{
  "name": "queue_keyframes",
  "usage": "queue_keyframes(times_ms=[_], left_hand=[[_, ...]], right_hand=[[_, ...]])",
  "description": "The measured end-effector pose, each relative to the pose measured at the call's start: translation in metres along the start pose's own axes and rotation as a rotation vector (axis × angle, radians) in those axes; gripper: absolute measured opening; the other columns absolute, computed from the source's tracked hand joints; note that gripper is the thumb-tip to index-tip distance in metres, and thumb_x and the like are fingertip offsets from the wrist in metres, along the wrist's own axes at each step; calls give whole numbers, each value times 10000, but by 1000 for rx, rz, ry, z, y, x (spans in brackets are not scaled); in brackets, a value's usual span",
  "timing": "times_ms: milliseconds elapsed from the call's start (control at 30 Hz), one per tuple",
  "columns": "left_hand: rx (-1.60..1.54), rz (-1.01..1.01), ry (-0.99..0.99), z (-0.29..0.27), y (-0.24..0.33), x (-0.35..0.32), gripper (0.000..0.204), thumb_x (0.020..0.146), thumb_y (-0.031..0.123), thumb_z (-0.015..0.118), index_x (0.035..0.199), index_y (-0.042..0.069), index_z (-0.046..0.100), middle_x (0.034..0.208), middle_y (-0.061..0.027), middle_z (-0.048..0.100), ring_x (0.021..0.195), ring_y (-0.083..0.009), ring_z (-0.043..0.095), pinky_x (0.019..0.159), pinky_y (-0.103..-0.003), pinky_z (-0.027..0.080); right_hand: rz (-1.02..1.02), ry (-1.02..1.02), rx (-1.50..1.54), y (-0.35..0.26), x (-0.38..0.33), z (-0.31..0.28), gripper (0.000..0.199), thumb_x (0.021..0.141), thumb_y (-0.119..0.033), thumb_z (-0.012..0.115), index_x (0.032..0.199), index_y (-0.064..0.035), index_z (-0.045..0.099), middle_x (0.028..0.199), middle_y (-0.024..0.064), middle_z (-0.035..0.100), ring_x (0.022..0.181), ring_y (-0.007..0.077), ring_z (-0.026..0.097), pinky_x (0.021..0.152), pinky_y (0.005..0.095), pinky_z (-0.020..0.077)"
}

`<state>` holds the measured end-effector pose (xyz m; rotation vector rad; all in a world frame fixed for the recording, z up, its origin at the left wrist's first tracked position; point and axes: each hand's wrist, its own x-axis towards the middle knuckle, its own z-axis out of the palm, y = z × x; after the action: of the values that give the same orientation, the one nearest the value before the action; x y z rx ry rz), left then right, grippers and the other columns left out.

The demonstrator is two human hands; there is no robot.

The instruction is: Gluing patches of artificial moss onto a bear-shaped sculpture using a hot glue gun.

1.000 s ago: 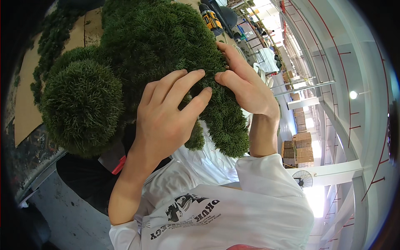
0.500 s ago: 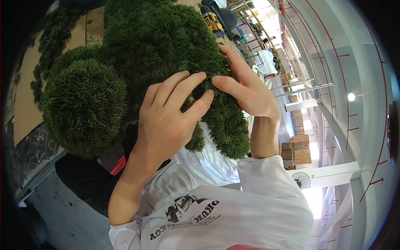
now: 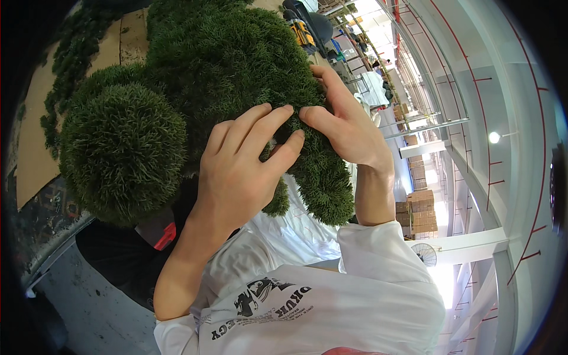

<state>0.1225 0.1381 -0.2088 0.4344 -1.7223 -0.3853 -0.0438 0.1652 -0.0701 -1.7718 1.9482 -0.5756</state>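
The bushy green artificial-grass figure [image 3: 236,77] runs off the top edge, with a rounded ball lobe [image 3: 121,157]. The left hand [image 3: 236,171] lies spread on its bristly pile. The right hand [image 3: 349,127] pinches a tuft.

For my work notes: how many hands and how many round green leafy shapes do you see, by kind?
Hands: 2, left hand and right hand, both on the large green shape
Round green shapes: 2, counting the smaller green ball
Total: 4

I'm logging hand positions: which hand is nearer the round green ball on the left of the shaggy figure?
Left. The left hand lies just beside the round green ball; the right hand presses the green body farther right.
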Motion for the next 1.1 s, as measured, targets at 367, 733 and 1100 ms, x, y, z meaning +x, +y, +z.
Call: queue_keyframes(times_ms=[367, 733, 1100], left_hand=[[-52, -9, 24, 2, -3, -2, 376, 776, 37, 693, 1135, 124, 762, 1338, -89, 651, 1221, -281, 623, 918, -396, 469], [-84, -24, 41, 7, -6, -5, 391, 777, 23, 688, 1145, 134, 762, 1355, -99, 637, 1226, -291, 624, 950, -412, 469], [-139, -71, 67, -10, -4, 6, 348, 836, -14, 688, 1175, 60, 710, 1242, -109, 670, 1133, -302, 647, 905, -400, 480]], right_hand=[[-3, 40, 25, -8, 3, 6, 633, 886, -130, 621, 1438, 54, 373, 1146, 192, 618, 1020, 228, 582, 900, 346, 481], [17, 87, -124, -7, 8, 9, 609, 866, -149, 617, 1393, 56, 390, 1086, 200, 594, 1005, 247, 574, 893, 344, 471], [-67, 23, 190, 5, -1, 1, 435, 1001, -166, 500, 1347, 98, 517, 1536, 249, 412, 1373, 308, 448, 1144, 348, 326]])
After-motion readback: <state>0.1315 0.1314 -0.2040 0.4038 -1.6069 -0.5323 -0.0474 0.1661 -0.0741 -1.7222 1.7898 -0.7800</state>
